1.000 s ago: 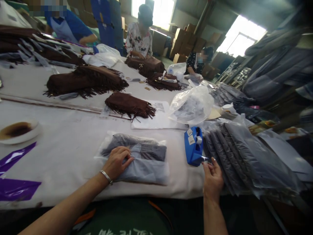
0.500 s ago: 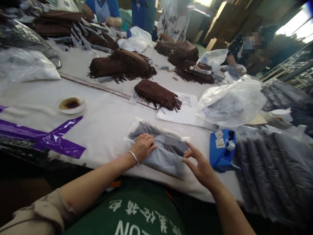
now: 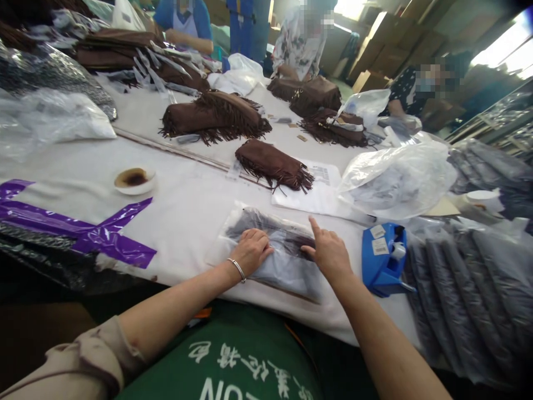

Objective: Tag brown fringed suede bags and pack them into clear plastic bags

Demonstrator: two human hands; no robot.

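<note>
Moved: since the earlier frame, the right hand [image 3: 328,255] has come down onto the bag, its index finger now raised.
Worktop: a white-covered worktop [image 3: 187,222] fills the view, with three co-workers [image 3: 306,39] beyond it.
Clear bag: a clear bag of gray cloth [image 3: 287,264] lies flat on the worktop, directly in front of the person.
Left of bag: purple tape [image 3: 79,228] and a stained saucer [image 3: 134,180].
Right of bag: a stack of bagged gray cloth [image 3: 462,294] and a blue tape dispenser [image 3: 383,255].
Beyond bag: a brown fringed suede piece [image 3: 272,165] and a white paper sheet [image 3: 316,199].
Left hand: the left hand [image 3: 252,251] presses palm-down on the bag, fingers together, not clamped.
Right hand: on the bag's right part, fingers apart, gripping nothing.
</note>
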